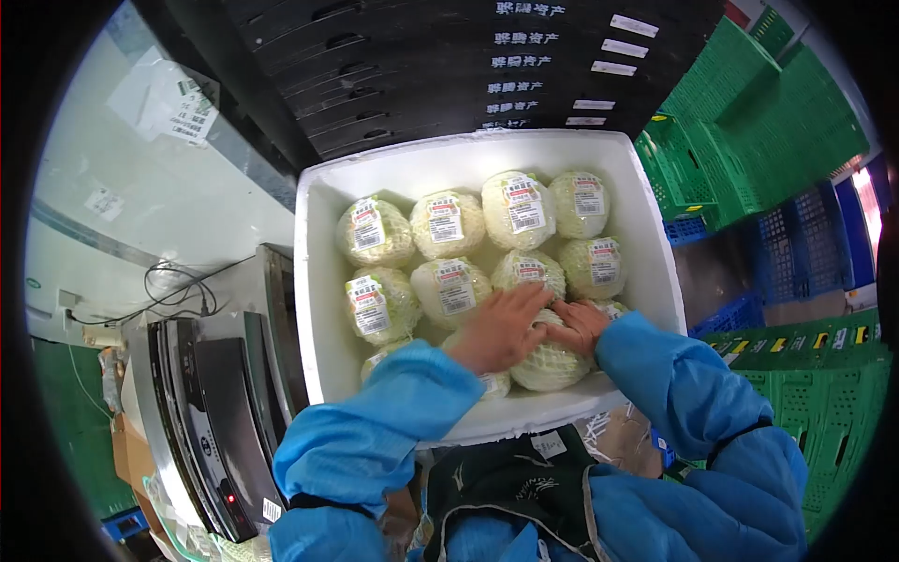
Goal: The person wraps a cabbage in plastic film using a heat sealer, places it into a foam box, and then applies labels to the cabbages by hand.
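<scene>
My left hand (507, 328) lies over the heads in the front half of a white foam box (628, 159), its fingers stretched forward. Beside it, my right hand (578, 330) has its thumb apart from its fingers, which point inward. Both hands rest on top of a pale round vegetable (551, 368) in a white net, at the front right of the box. Its exact kind is hard to tell. Behind and left of my hands sit several similar net-wrapped vegetables (374, 314) in rows, with printed barcode labels facing up. My hands and sleeves partly cover the front row.
Stacked black crates (421, 80) stand right behind the box. Green plastic crates (763, 122) are piled on the right, with more green crates (824, 412) lower down. On the left are a dark device with a red light (228, 412) and a loose cable (178, 281).
</scene>
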`<state>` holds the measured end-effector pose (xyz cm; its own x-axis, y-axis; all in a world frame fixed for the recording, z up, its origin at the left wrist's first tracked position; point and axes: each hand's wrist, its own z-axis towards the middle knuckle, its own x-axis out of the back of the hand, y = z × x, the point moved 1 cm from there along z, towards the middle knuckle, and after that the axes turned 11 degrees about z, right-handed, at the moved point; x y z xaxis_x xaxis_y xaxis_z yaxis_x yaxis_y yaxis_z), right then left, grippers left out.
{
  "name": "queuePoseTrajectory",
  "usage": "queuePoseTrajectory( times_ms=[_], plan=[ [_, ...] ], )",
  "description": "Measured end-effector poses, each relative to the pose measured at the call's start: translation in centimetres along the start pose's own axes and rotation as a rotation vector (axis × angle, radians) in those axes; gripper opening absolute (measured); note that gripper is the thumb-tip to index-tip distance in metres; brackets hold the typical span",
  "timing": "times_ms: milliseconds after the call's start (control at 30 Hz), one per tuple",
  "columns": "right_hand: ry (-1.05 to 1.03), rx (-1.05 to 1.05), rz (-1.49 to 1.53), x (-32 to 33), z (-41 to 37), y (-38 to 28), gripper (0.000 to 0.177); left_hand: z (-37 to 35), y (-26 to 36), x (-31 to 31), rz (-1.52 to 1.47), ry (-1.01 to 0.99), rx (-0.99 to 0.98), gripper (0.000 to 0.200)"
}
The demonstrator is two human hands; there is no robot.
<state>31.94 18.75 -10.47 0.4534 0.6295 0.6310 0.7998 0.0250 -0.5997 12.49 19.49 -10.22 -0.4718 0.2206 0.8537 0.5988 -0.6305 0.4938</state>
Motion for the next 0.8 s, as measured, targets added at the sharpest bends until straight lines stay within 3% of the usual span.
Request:
queuePoseTrajectory(
  times_ms=[100,133,200,267,333,400,467,533,567,600,667,733,767,800],
  plan=[
    [-0.004,0.032,0.058,0.4,-0.5,-0.6,0.074,-2.4,1.2,0.7,-0.150,-0.338,0.053,0.082],
    [0.013,0.116,0.036,0.3,-0.8,-0.6,0.070,-2.5,1.4,1.0,-0.130,-0.318,0.072,0.082],
    [0.027,0.247,-0.011,0.6,-1.2,-1.0,0.066,-2.5,2.2,1.2,-0.020,-0.503,0.115,0.084],
    [0.010,0.197,-0.170,0.5,-1.4,-1.0,0.056,-3.1,3.2,1.7,0.068,-0.471,0.137,0.084],
    [0.039,0.120,-0.079,-0.9,0.3,2.0,0.055,-4.3,3.6,2.2,0.133,-0.467,0.181,0.084],
    [0.025,0.093,0.021,0.3,-0.8,-1.5,0.056,-5.2,3.1,3.5,0.035,-0.491,0.147,0.081],
    [0.037,0.046,0.112,0.6,-1.5,-2.3,0.057,-6.9,3.7,4.9,0.021,-0.391,0.199,0.076],
    [0.106,0.111,-0.111,0.5,-0.9,-1.0,0.039,-8.4,5.5,7.1,0.102,-0.342,0.256,0.069],
    [0.097,0.140,-0.130,0.9,-1.4,-2.6,0.039,-10.3,5.5,6.3,0.080,-0.040,0.172,0.063],
    [0.143,0.095,-0.213,1.6,-3.1,-4.9,0.047,-12.0,6.3,7.5,0.086,-0.022,0.200,0.063],
    [0.180,0.053,-0.310,1.3,-4.6,-6.3,0.053,-15.7,9.3,10.2,-0.352,0.133,0.289,0.053],
    [0.208,0.068,-0.282,-0.7,-3.6,-4.0,0.052,-20.3,10.8,9.8,-0.464,0.433,0.345,0.043],
    [0.242,0.077,-0.239,-1.6,-2.0,-1.4,0.054,-22.4,11.7,10.1,-0.567,0.433,0.501,0.039],
    [0.274,0.205,-0.437,-2.3,-0.3,2.6,0.057,-24.3,12.3,9.8,-0.531,0.500,0.581,0.037]
  ],
)
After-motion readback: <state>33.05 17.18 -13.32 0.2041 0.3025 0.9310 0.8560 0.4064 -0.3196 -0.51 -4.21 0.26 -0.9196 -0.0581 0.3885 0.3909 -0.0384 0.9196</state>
